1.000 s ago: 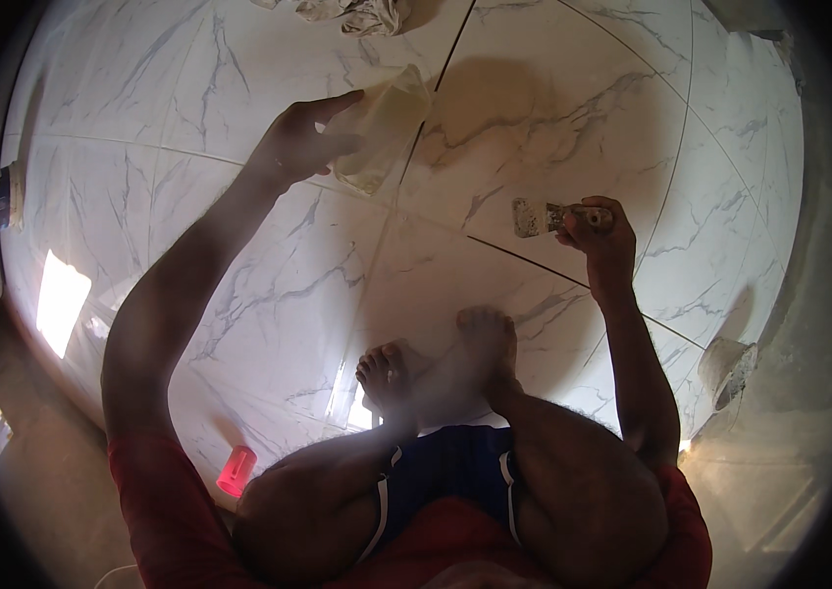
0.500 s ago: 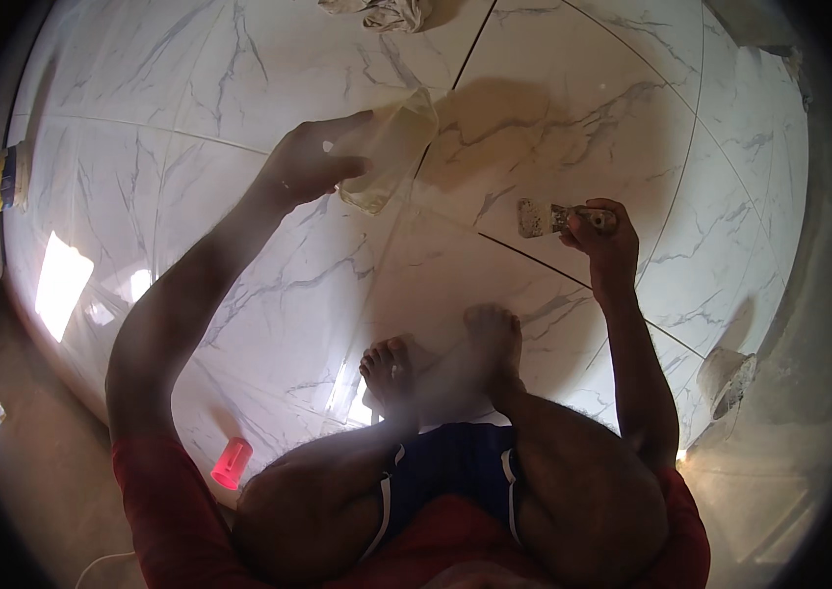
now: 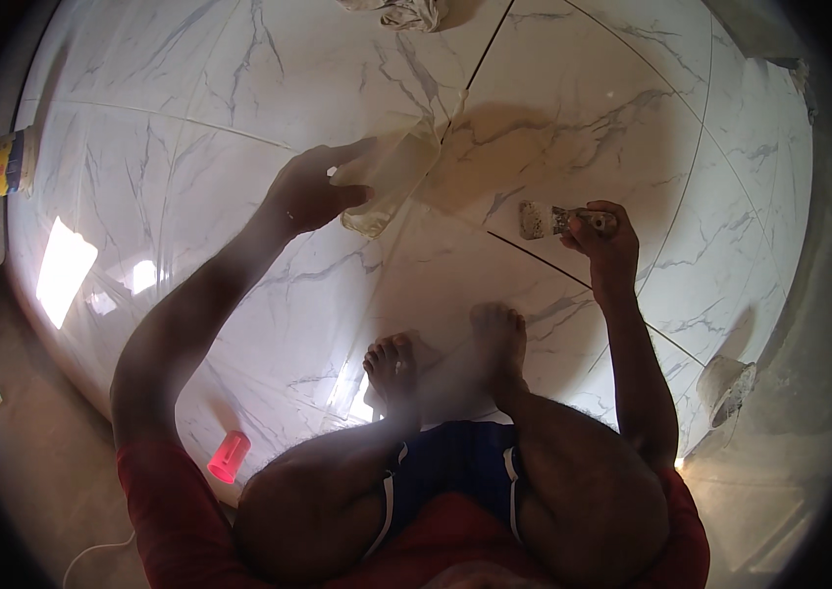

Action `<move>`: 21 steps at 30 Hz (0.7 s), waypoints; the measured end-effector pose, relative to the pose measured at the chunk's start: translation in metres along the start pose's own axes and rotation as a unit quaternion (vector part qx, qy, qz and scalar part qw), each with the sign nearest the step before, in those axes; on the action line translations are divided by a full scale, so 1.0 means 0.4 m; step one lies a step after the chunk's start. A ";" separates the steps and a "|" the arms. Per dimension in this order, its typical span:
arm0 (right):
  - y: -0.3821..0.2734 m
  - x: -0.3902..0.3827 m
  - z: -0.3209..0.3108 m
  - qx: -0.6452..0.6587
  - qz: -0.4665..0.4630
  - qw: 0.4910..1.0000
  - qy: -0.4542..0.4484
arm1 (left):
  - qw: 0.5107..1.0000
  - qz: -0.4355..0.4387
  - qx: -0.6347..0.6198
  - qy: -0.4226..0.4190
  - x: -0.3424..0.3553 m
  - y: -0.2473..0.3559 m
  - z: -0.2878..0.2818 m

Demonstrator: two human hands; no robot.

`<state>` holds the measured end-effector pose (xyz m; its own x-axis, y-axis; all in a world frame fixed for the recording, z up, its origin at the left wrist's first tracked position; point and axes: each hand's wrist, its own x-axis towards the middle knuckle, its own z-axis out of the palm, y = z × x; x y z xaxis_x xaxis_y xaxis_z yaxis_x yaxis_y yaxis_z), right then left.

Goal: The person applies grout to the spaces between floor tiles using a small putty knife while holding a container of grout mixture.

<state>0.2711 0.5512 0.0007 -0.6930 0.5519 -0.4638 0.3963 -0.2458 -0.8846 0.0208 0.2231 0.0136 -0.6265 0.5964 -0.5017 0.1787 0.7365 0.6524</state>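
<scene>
My left hand [image 3: 318, 191] grips a hazy, translucent, pale yellowish plastic container [image 3: 387, 172], tilted over the white, grey-veined tile floor [image 3: 239, 324] beside a joint between tiles. My right hand [image 3: 602, 245], fingers wrapped round a small scraper [image 3: 539, 221] with a crusted, stained blade, is to the right of the container, above a dark open joint. My bare feet [image 3: 499, 339] rest on the tiles below both hands.
A crumpled pale cloth [image 3: 406, 12] lies at the top. A can with a yellow-and-blue label [image 3: 4, 167] stands at the far left, a red plastic cylinder [image 3: 228, 456] by my left knee, a whitish, stained container [image 3: 725, 388] at the lower right, near grey concrete [image 3: 750, 501].
My left hand and the translucent container have moved down toward my feet. My right hand with the scraper has shifted only slightly. The whole view has turned a little.
</scene>
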 end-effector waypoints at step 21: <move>0.002 -0.001 -0.016 -0.013 0.012 1.000 0.002 | 1.000 -0.012 0.028 0.006 0.040 0.026 0.003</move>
<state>0.2756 0.5558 0.0006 -0.6811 0.5493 -0.4841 0.4276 -0.2383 -0.8720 0.0136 0.2409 0.0115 -0.6402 0.5748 -0.5097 0.2058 0.7675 0.6070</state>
